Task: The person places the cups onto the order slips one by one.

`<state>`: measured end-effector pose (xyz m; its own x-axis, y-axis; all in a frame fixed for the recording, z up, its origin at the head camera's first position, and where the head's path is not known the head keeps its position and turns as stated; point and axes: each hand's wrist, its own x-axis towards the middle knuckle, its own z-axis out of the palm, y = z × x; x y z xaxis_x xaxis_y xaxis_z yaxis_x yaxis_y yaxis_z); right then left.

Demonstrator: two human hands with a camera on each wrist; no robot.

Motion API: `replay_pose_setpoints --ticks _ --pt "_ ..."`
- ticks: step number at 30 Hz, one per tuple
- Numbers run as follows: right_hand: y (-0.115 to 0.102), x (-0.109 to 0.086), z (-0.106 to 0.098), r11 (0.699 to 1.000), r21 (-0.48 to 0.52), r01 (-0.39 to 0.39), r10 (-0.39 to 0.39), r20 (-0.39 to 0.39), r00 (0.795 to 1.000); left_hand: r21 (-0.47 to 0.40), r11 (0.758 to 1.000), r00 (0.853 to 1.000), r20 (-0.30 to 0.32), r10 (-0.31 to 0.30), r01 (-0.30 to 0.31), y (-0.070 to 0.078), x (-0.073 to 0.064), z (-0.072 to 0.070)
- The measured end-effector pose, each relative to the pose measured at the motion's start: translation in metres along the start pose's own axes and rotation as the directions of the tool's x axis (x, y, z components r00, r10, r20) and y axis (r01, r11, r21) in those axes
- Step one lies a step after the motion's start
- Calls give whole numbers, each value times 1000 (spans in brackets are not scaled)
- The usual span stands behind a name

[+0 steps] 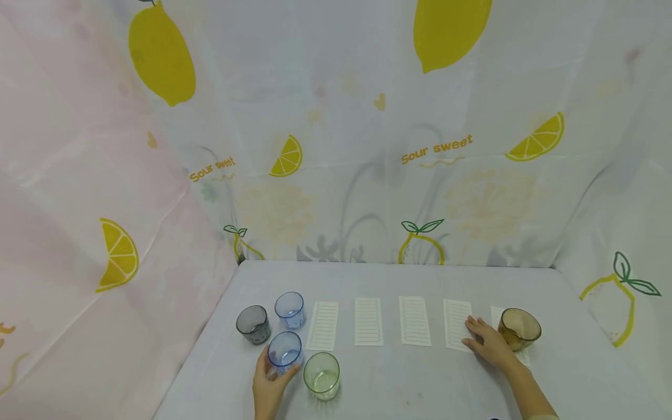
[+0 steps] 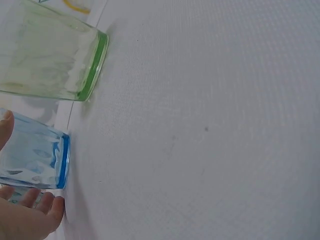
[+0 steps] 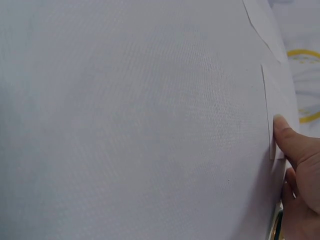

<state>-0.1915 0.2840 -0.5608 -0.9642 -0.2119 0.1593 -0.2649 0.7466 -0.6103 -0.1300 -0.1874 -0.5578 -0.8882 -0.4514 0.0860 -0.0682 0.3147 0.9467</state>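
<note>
My left hand (image 1: pixel 269 388) holds a clear blue glass (image 1: pixel 286 352) near the table's left front, thumb on its right side and fingers round its left. In the left wrist view the blue glass (image 2: pixel 37 152) shows between thumb and fingers. A green glass (image 1: pixel 322 376) stands just right of it. At the right, my right hand (image 1: pixel 490 345) lies with fingers extended, touching a lined paper strip (image 1: pixel 455 324); the thumb is on the paper strip (image 3: pixel 275 100) in the right wrist view. Beside that hand an amber glass (image 1: pixel 518 329) stands on another strip (image 1: pixel 496 315), partly covering it.
Behind the held glass stands a second blue glass (image 1: pixel 290 310), with a grey glass (image 1: pixel 254 325) to its left. More lined strips, such as the leftmost strip (image 1: pixel 322 326), lie in a row across the white table (image 1: pixel 378 379). A lemon-print curtain (image 1: pixel 336 204) surrounds the back and sides.
</note>
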Motion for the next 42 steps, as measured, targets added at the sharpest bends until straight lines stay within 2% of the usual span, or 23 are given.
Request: replay_pose_setpoints --ticks 7,16,21,26,31,38,42 --pt "0 1 0 1000 4 -2 2 -1 1000 -88 996 1000 9 -11 12 0 0 0" --pt "-2 0 0 1000 5 -14 14 -3 1000 -133 991 1000 -13 -2 0 4 -2 -2" --pt "-2 -1 0 1000 5 -16 16 -7 1000 -147 989 1000 10 15 -13 10 -1 -6" --pt "-2 -1 -1 1000 13 -17 17 -5 1000 -134 990 999 4 42 -41 14 1 -8" --pt "-2 0 0 1000 13 -10 10 -13 1000 -123 990 997 7 72 -71 21 3 -9" --pt "0 0 1 1000 11 -5 5 -21 1000 -118 990 996 24 84 -81 33 3 -8" --pt "-1 0 2 1000 15 -15 15 -33 999 -138 984 993 24 118 -114 39 3 -7"
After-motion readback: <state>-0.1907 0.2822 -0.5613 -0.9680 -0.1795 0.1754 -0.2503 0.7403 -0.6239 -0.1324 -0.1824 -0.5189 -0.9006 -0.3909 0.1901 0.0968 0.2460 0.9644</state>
